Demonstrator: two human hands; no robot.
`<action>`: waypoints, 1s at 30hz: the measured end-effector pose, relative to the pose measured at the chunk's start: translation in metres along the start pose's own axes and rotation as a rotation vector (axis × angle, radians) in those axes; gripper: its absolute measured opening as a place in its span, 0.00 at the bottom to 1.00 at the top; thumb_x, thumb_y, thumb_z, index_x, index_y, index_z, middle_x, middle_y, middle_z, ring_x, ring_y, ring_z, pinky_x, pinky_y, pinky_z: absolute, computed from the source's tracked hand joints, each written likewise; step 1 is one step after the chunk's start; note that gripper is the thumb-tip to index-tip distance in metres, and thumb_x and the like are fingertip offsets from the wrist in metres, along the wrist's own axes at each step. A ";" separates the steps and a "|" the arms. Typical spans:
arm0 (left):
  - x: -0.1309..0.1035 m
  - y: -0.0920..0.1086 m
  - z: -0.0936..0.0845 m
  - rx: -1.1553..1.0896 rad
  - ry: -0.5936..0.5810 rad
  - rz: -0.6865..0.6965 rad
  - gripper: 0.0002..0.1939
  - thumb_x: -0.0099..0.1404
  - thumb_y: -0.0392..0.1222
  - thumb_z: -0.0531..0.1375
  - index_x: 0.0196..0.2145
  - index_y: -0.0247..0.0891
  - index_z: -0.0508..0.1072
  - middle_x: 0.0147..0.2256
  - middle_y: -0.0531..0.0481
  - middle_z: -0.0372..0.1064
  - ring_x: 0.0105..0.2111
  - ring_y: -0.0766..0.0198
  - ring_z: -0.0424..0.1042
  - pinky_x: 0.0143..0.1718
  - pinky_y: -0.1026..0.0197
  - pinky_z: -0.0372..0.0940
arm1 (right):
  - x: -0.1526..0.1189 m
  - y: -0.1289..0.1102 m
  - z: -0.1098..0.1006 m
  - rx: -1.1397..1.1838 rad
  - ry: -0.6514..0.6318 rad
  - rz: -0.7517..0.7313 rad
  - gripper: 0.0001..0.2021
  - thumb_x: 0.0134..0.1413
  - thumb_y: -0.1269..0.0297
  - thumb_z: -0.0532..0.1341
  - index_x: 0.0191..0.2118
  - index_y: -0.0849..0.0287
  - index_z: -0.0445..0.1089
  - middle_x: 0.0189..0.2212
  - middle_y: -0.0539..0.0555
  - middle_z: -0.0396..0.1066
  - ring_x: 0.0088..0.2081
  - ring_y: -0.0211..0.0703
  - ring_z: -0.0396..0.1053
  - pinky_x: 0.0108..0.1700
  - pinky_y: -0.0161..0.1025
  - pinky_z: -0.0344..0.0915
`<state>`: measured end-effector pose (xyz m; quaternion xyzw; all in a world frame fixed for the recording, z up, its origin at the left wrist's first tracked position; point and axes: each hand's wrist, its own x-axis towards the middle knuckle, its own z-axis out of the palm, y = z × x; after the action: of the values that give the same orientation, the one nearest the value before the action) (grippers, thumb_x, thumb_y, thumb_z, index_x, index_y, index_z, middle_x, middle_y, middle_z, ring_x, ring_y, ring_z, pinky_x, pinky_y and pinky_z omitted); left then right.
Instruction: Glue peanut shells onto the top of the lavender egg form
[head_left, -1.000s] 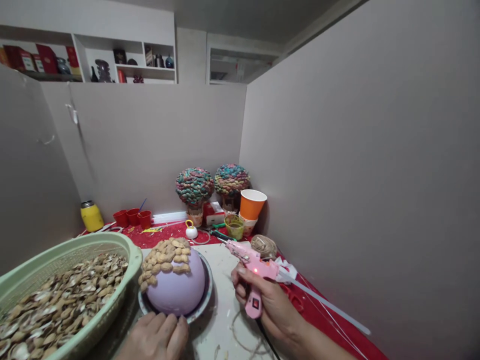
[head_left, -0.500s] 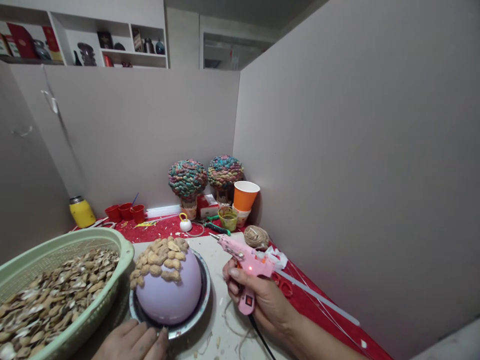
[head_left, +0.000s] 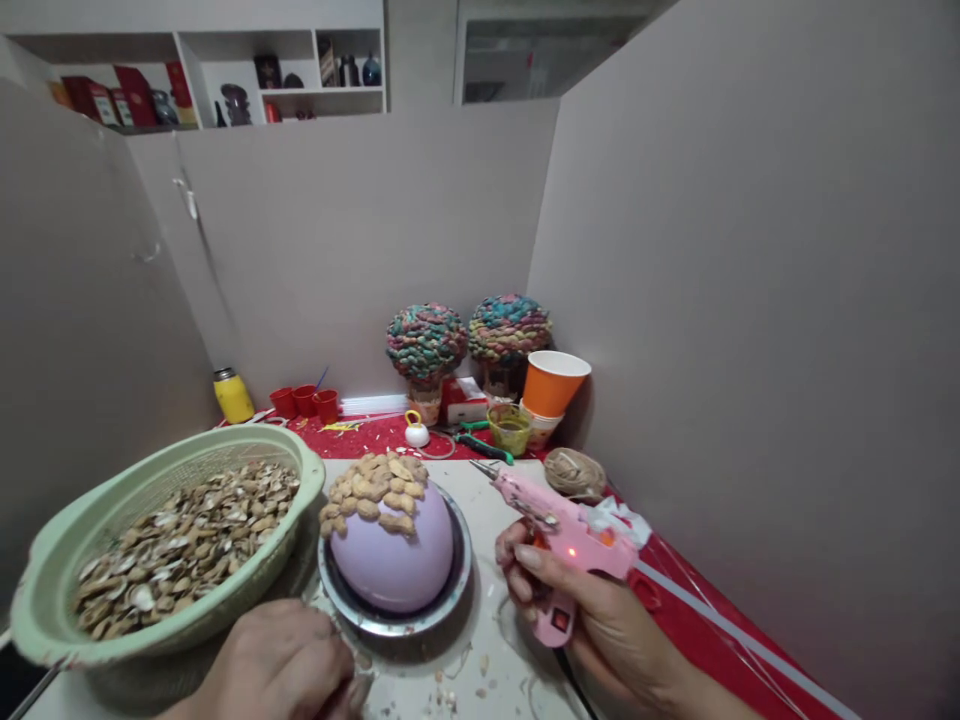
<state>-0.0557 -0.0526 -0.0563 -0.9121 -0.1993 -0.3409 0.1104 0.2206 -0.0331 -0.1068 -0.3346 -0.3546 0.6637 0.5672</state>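
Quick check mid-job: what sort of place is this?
Probably a craft-making booth: the right hand holds a pink hot glue gun, a lilac dome is partly covered with peanuts, and two colourful topiaries stand behind.

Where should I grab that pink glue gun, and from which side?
Hold the pink glue gun by its handle, which sticks down below, where the right hand grips it. I'd come from the near right side, because the metal nozzle points away to the left. A red light glows, so the nozzle might be hot.
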 end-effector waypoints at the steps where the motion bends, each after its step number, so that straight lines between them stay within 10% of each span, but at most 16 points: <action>1: 0.002 0.001 0.005 -0.057 0.064 0.004 0.08 0.70 0.33 0.50 0.36 0.37 0.68 0.19 0.53 0.69 0.16 0.67 0.69 0.19 0.67 0.64 | -0.003 0.001 0.001 0.003 -0.028 0.025 0.17 0.41 0.54 0.74 0.32 0.61 0.75 0.22 0.49 0.68 0.22 0.32 0.61 0.23 0.27 0.57; 12: 0.052 0.020 0.050 -0.469 0.159 -0.106 0.08 0.64 0.28 0.59 0.41 0.34 0.69 0.27 0.47 0.75 0.24 0.65 0.74 0.25 0.68 0.68 | -0.029 0.011 -0.003 -0.127 -0.292 0.107 0.27 0.40 0.44 0.71 0.40 0.61 0.76 0.27 0.53 0.71 0.24 0.32 0.63 0.24 0.28 0.54; 30: 0.046 0.023 0.051 -0.428 0.246 -0.145 0.09 0.66 0.29 0.57 0.44 0.38 0.67 0.29 0.47 0.77 0.28 0.65 0.78 0.31 0.68 0.72 | -0.032 0.008 0.009 0.036 -0.372 0.143 0.23 0.39 0.51 0.74 0.39 0.62 0.77 0.28 0.54 0.73 0.21 0.32 0.67 0.19 0.26 0.55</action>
<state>0.0151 -0.0428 -0.0653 -0.8497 -0.1726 -0.4906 -0.0863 0.2128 -0.0665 -0.1075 -0.2205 -0.4165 0.7590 0.4493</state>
